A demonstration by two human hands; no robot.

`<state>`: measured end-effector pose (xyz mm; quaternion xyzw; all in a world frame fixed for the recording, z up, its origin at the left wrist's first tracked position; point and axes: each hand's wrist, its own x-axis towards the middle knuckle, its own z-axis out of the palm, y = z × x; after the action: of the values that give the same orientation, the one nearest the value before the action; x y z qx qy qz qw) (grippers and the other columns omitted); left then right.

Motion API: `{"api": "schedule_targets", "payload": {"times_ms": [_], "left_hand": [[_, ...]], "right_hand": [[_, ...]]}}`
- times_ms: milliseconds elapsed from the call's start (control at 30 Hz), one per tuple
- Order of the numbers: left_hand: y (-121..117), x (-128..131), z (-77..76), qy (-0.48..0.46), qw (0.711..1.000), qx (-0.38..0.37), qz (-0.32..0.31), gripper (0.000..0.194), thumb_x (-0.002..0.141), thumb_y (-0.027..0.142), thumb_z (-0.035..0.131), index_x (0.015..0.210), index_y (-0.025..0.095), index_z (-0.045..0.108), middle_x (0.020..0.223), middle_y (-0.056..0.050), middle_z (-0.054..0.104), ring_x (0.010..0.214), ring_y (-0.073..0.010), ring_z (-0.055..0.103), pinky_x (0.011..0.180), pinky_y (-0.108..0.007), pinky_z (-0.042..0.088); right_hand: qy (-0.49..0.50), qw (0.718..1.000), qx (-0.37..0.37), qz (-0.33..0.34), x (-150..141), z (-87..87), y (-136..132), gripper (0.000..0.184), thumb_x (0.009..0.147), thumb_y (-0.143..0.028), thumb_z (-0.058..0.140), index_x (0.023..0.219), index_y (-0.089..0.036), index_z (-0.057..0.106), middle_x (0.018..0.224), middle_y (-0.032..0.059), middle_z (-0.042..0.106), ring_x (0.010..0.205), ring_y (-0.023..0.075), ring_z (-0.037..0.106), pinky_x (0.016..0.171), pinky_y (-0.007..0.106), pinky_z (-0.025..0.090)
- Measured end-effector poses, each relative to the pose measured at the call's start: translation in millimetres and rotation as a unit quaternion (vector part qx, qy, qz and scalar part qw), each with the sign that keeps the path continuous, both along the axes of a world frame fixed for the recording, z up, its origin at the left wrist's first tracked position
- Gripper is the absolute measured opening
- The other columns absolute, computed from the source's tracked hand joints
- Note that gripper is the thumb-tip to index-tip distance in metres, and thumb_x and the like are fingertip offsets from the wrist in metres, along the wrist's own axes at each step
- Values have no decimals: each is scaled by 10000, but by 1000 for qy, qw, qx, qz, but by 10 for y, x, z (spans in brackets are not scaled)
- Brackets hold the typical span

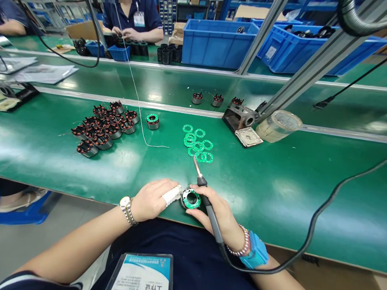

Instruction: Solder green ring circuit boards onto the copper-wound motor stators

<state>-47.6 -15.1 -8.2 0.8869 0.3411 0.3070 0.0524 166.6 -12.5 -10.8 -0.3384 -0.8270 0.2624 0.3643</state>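
Stator (184, 202) with a green ring board (197, 203) on one face: round, dark open centre, small pale marks on the green. Board face up, tilted slightly; stator body mostly hidden. Sits on the wearer's side of the loose green rings (199, 133), near the table (258, 185) edge. Soldering iron (214, 217): dark grey handle, black collar, metal shaft, darker tip, black cable at rear. Slants just beside the stator, tip toward the loose green rings; can't tell from here if it touches one.
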Motion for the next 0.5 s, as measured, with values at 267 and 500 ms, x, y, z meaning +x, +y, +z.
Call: {"api": "schedule_targets", "payload": {"times_ms": [267, 500], "left_hand": [[-17, 33, 16, 23, 1000, 19, 7, 236, 877, 159, 368, 920, 135, 599, 848, -113, 670, 735, -175, 607, 651, -312, 515], [-84, 106, 40, 32, 997, -14, 75, 177, 846, 208, 461, 868, 157, 629, 807, -82, 664, 722, -165, 589, 658, -281, 506]], "right_hand": [[4, 1000, 2, 1, 4, -13, 4, 366, 818, -286, 589, 1134, -210, 421, 1049, 113, 607, 956, 215, 624, 811, 336, 533], [7, 1000, 9, 0, 3, -15, 7, 365, 812, -277, 595, 1129, -211, 426, 1049, 116, 609, 945, 215, 628, 803, 333, 535]]}}
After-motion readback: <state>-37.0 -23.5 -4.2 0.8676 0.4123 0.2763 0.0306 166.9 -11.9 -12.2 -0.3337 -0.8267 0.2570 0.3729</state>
